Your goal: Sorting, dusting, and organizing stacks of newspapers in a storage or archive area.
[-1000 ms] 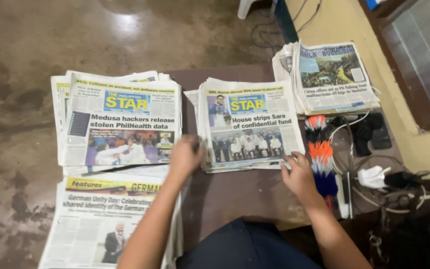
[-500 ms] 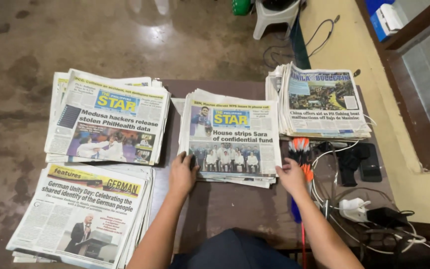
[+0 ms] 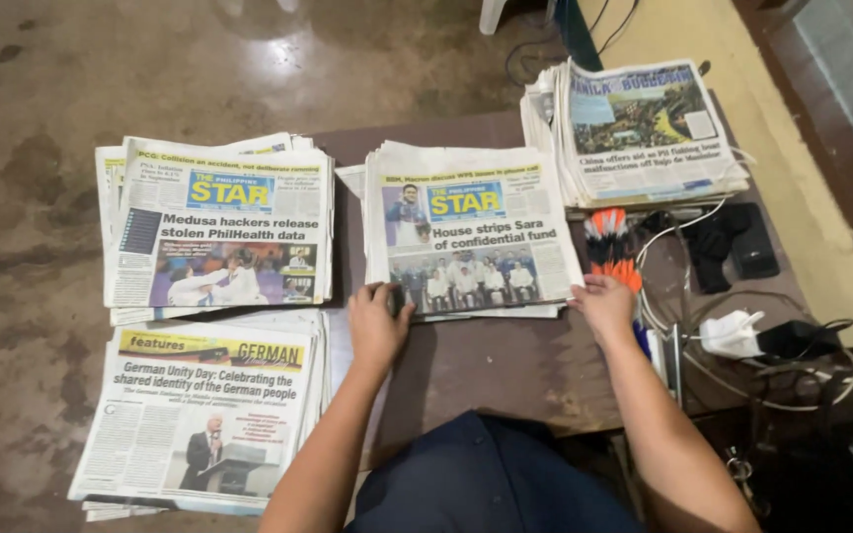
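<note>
A stack of folded newspapers (image 3: 466,232) lies in the middle of a dark brown table (image 3: 505,365). My left hand (image 3: 377,321) grips the stack's near left corner, fingers curled on its edge. My right hand (image 3: 604,301) holds the near right corner. Both forearms reach in from the bottom of the view.
Another newspaper stack (image 3: 219,227) lies at the left, a third (image 3: 204,415) sits near left, and a fourth (image 3: 644,123) stands at the far right. Orange-tipped pens (image 3: 609,242), a black pouch (image 3: 733,242), a white charger (image 3: 733,336) and tangled cables crowd the right side.
Both hands moved onto the middle stack's near corners: the left came in from the left stack's edge, the right came up from beside the pens. The camera view shifted.
</note>
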